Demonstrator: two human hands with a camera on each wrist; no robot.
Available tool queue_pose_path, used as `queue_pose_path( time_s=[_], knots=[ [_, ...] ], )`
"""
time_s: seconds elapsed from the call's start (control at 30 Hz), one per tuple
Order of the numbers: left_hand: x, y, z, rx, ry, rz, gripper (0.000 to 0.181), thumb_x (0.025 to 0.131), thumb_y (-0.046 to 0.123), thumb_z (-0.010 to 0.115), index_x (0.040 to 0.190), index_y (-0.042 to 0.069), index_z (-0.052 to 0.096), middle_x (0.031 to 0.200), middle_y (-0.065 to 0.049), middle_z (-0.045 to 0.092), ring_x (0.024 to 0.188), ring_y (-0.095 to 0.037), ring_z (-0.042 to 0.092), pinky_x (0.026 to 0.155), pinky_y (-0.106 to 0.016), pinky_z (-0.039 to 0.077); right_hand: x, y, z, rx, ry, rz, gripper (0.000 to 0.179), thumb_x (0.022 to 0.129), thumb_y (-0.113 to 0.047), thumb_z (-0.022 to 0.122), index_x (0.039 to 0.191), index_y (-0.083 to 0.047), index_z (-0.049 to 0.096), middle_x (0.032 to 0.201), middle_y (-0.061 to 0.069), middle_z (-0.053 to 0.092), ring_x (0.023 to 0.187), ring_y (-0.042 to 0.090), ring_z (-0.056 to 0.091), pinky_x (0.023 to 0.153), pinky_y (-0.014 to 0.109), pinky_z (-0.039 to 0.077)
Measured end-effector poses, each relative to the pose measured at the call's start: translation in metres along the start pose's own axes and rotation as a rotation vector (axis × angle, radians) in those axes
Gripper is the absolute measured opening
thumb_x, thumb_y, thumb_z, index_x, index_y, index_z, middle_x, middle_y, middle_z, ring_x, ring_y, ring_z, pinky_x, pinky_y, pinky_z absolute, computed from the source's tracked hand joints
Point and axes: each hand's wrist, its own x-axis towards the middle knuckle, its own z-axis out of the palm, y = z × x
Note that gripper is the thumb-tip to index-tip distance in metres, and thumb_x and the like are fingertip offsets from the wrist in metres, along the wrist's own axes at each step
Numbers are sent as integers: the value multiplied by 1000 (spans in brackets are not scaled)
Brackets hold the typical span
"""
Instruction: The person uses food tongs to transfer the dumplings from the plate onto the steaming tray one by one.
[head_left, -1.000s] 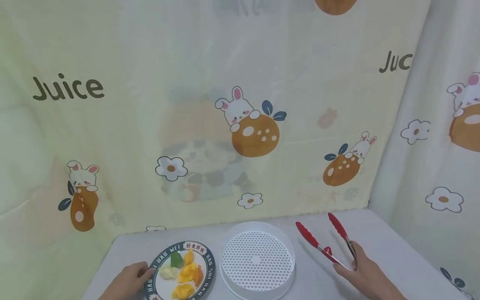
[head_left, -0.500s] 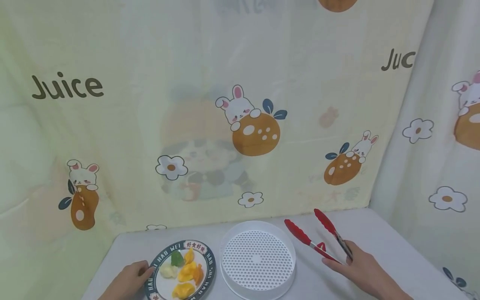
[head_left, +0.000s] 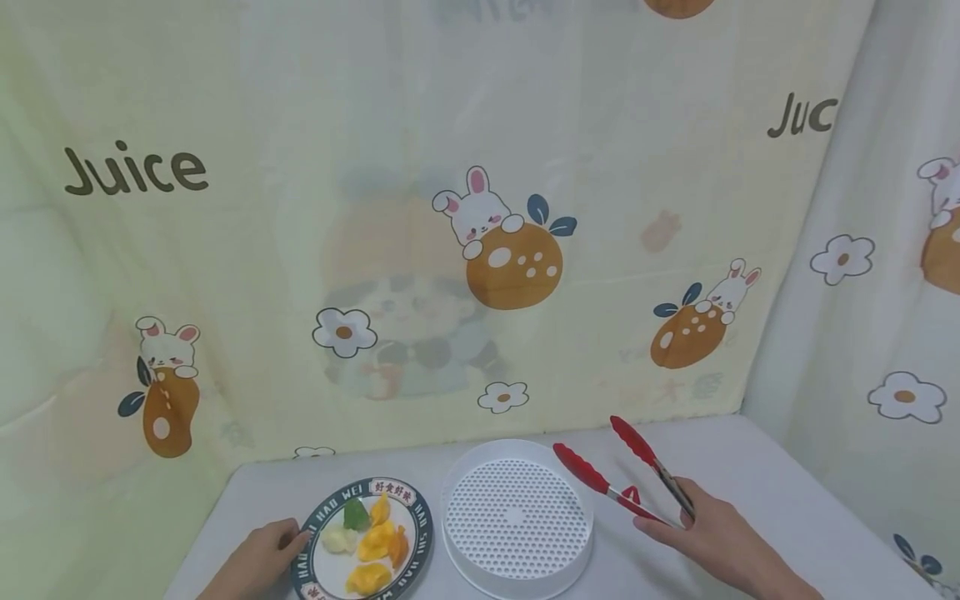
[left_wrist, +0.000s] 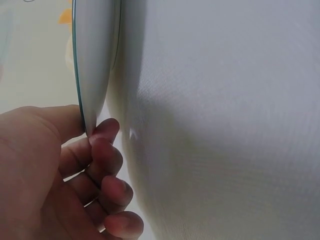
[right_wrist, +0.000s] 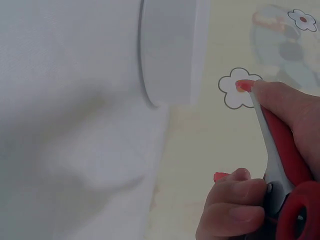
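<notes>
My left hand [head_left: 258,554] pinches the near-left rim of a round plate [head_left: 425,525] with a dark patterned border. In the left wrist view, the thumb lies over the plate's edge [left_wrist: 95,60] and the fingers curl below it. Several dumplings [head_left: 375,542] lie on the plate: yellow, orange, green [head_left: 356,514] and whitish [head_left: 339,540]. My right hand [head_left: 712,533] grips red-tipped tongs [head_left: 581,468], their two arms spread and nothing between the tips. One tip reaches toward the right rim of a white round steamer tray [head_left: 517,537] with a perforated bottom.
The plate and steamer tray stand side by side on a white-covered table [head_left: 750,467]. A printed curtain [head_left: 600,350] with rabbits and fruit hangs behind the table, and another drape [head_left: 840,333] closes the right side.
My right hand has moved left with the tongs, bringing their tips close to the steamer tray. The left hand stays at the plate rim, and the dumplings have not moved.
</notes>
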Motion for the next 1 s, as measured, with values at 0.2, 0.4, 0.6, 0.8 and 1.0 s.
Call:
queue_pose_path(
  time_s=[0.2, 0.4, 0.6, 0.8, 1.0],
  knots=[
    [0, -1, 1, -2, 2, -1, 24, 101, 28, 60, 87, 8, 60, 73, -1, 54, 71, -15, 50, 66, -32, 40, 0, -5, 4, 7, -18, 17, 90, 77, -69, 72, 130, 0, 47, 71, 4, 44, 69, 17, 45, 57, 31, 33],
    [2, -3, 2, -5, -1, -9, 25, 100, 30, 60, 87, 8, 60, 74, -2, 55, 72, -16, 51, 66, -32, 40, -2, -9, 8, 12, -28, 10, 79, 77, -67, 74, 121, -4, 52, 69, 3, 47, 66, 17, 44, 56, 29, 31],
    [3, -5, 2, -8, -11, -4, 27, 101, 32, 60, 89, 8, 60, 75, -2, 54, 72, -16, 51, 66, -32, 40, -3, -17, 10, -7, -32, -14, 72, 77, -66, 74, 113, -7, 55, 69, 3, 48, 67, 16, 46, 58, 30, 34],
    [3, -5, 2, -13, -3, -8, 26, 100, 30, 60, 86, 9, 58, 72, -2, 52, 70, -16, 50, 66, -32, 39, -5, -25, 13, -14, -46, -45, 75, 77, -66, 74, 121, -7, 57, 69, 3, 49, 70, 16, 48, 58, 32, 35],
    [2, -3, 3, -22, -2, -10, 27, 101, 29, 59, 84, 8, 57, 70, -3, 50, 69, -16, 50, 65, -31, 39, -4, -33, 18, -29, -74, -42, 88, 76, -67, 74, 134, -4, 54, 73, 4, 49, 79, 16, 51, 61, 34, 38]
  ],
)
